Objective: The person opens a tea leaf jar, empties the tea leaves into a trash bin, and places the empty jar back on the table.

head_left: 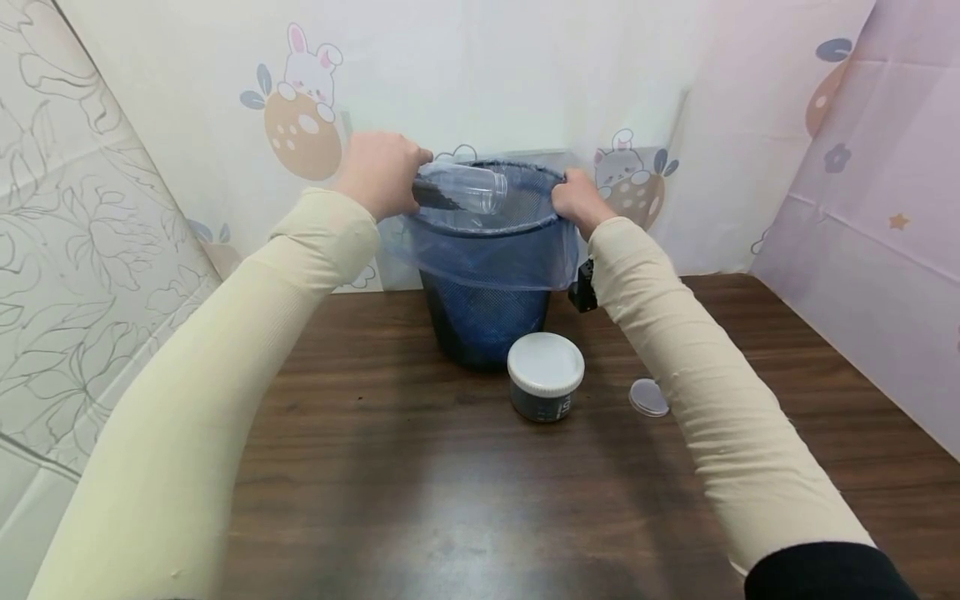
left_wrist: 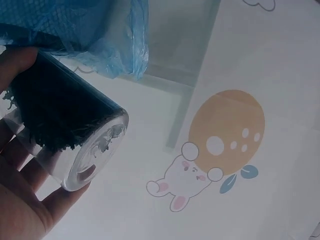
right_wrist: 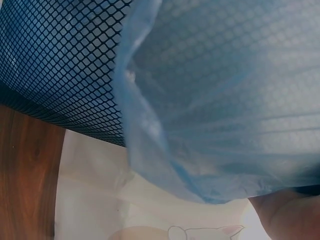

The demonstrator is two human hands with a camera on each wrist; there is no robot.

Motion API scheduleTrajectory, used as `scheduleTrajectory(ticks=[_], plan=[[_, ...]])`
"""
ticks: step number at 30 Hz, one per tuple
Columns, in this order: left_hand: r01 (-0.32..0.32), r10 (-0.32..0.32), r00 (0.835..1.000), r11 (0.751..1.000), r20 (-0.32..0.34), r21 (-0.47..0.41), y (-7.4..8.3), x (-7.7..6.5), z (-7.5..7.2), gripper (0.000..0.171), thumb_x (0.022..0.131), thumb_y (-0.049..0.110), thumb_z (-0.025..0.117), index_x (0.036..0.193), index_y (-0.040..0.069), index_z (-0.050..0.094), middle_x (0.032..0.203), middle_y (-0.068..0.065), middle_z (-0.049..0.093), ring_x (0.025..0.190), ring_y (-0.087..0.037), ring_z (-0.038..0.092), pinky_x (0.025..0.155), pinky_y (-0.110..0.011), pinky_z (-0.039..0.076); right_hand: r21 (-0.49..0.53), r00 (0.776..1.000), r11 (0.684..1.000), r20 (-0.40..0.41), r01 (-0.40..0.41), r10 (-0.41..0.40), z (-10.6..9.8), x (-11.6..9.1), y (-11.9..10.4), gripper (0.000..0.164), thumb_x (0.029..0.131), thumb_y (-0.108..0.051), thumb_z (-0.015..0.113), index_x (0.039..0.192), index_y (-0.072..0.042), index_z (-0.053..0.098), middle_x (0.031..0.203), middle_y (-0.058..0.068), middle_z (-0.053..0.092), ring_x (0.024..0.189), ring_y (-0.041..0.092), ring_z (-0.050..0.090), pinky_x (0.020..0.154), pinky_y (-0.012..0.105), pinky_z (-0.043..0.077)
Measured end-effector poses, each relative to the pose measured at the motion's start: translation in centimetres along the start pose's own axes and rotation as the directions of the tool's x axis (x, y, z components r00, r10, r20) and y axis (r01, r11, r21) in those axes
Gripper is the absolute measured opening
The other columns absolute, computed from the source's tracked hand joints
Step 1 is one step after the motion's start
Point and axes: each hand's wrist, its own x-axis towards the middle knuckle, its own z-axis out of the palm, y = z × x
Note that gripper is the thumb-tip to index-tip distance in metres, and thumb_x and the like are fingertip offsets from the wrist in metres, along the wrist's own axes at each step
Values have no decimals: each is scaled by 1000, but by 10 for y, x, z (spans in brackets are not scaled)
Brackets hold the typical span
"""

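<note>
the left hand's grip [head_left: 384, 173] is closed round a clear jar [head_left: 467, 185], fingers and thumb curled about its side. the jar lies tipped almost flat over the opening of a mesh bin [head_left: 483, 325], its uncapped mouth pointing right. dark shreds [head_left: 433, 197] lie along the jar's lower side, with a few bits at its base in the left wrist view. a thin blue bag [head_left: 483, 265] lines the bin and hangs folded over the rim. the right hand's grip [head_left: 581, 200] holds the bin's right rim, pinching bag and rim together. the bin stands on a brown wooden surface [head_left: 360, 500]. just in front of it sits a tub with a white lid [head_left: 546, 364]; a round clear disc [head_left: 648, 397] lies beside the right sleeve [head_left: 697, 367].
</note>
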Motion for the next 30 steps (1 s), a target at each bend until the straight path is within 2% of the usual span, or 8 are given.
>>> scheduleTrajectory(ticks=[2, 8, 11, 14, 19, 23, 27, 30], plan=[[-4, 4, 1000, 1000, -1, 2, 0, 1, 1, 58, 72, 17, 76, 127, 7, 61, 119, -18, 63, 104, -40, 57, 81, -56, 45, 5, 1000, 1000, -2, 1, -1, 1, 1, 1, 53, 96, -6, 19, 149, 3, 19, 143, 17, 30, 119, 26, 33, 101, 34, 30], [-13, 13, 1000, 1000, -10, 6, 1, 1, 3, 56, 73, 13, 75, 127, 7, 61, 119, -19, 63, 104, -40, 58, 83, -57, 44, 15, 1000, 1000, 11, -3, 3, 1, 2, 2, 56, 96, -6, 18, 151, 0, 9, 154, 16, 17, 129, 25, 27, 107, 34, 25], [-24, 24, 999, 1000, -26, 11, 1, 1, 4, 50, 71, 12, 75, 120, 7, 64, 113, -18, 65, 100, -39, 59, 80, -56, 45, 12, 1000, 1000, 8, 3, -3, 1, 2, 2, 55, 96, -7, 19, 150, 2, 14, 149, 18, 24, 124, 27, 30, 104, 35, 27], [-38, 39, 998, 999, -50, 18, 2, 1, 5, 41, 69, 9, 73, 110, 7, 66, 104, -17, 67, 94, -38, 60, 75, -55, 46, -2, 1000, 1000, 11, 10, -10, 1, 2, 2, 54, 96, -7, 18, 150, 3, 14, 150, 18, 24, 124, 27, 30, 104, 35, 27], [-43, 45, 996, 999, -80, 28, 3, 2, 6, 34, 69, 8, 71, 103, 7, 67, 97, -16, 69, 88, -37, 61, 72, -55, 46, -14, 1000, 1000, 19, 16, -16, 0, 2, 2, 56, 96, -7, 17, 151, 2, 9, 155, 17, 15, 129, 26, 26, 108, 36, 25], [-39, 42, 996, 999, -84, 34, 4, 1, 5, 35, 69, 7, 71, 103, 7, 67, 97, -16, 69, 88, -37, 61, 72, -55, 46, -17, 1000, 1000, 5, 20, -20, 1, 3, 3, 55, 96, -6, 17, 149, 3, 15, 150, 19, 22, 123, 27, 30, 103, 34, 28], [-38, 41, 996, 999, -80, 39, 5, 1, 5, 34, 69, 7, 72, 102, 6, 67, 96, -16, 69, 87, -36, 61, 72, -55, 46, -22, 999, 999, -19, 25, -26, 2, 4, 3, 48, 95, -5, 19, 141, 6, 28, 138, 20, 32, 114, 28, 33, 94, 33, 30], [-37, 40, 996, 998, -76, 42, 6, 1, 5, 33, 68, 6, 72, 101, 6, 67, 96, -16, 68, 87, -36, 61, 73, -54, 46, -19, 1000, 1000, -16, 23, -23, 2, 4, 3, 49, 96, -6, 19, 143, 5, 26, 139, 20, 32, 115, 28, 33, 96, 33, 30]])
